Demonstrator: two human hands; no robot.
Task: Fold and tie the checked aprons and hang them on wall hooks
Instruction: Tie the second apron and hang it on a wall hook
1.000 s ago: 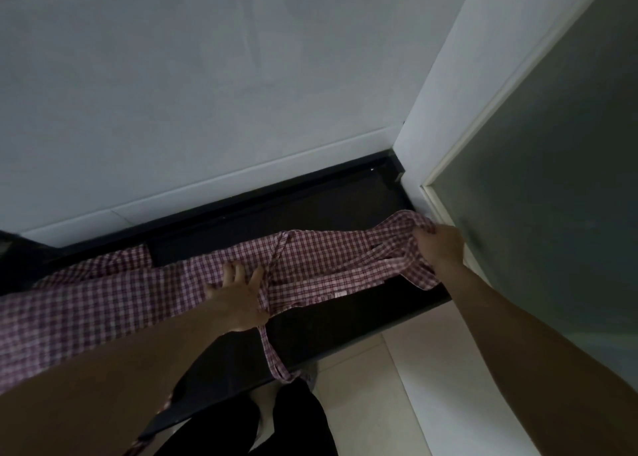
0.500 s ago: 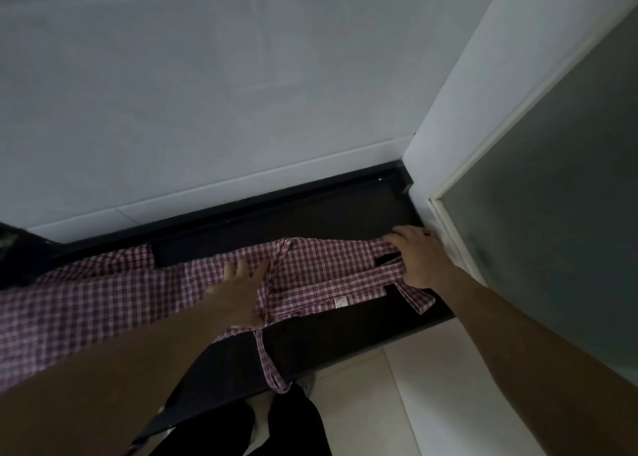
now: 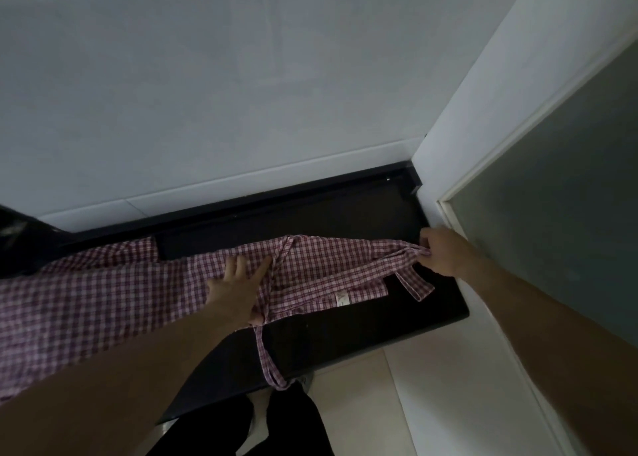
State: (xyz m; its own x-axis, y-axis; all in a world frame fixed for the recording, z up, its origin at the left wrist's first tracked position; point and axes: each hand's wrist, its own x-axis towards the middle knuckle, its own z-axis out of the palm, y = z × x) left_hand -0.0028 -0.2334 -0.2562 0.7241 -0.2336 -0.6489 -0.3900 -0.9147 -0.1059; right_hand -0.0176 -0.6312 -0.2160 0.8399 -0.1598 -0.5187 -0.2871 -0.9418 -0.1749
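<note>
The fingers of the right hand (image 3: pixel 443 253) are curled and pinch the end of a strap (image 3: pixel 397 262) at the right end of the checked apron (image 3: pixel 321 272). The fingers of the left hand (image 3: pixel 238 290) are straight and a bit spread, and they press flat on the middle of the apron. A second strap (image 3: pixel 266 359) runs from beside this hand down over the front edge of the dark counter (image 3: pixel 362 331) and hangs with its loop in the air.

The apron lies long and thin across the counter, with one loose strap end (image 3: pixel 416 284) lying on the counter just below the right hand. A small white label (image 3: pixel 340 298) shows on the cloth between the two hands. The left part of the apron spreads wide and goes out of view. Behind the counter is a white wall (image 3: pixel 241 93), and a grey door (image 3: pixel 559 214) stands at the right. No hooks show here.

I think the job is only in the folding part. If the right hand pulls too hard, the cloth could slip out from under the flat left hand and the fold would come undone. The hanging strap could also drag the apron off the front edge. The light is dim, so a strap could get twisted and be missed
</note>
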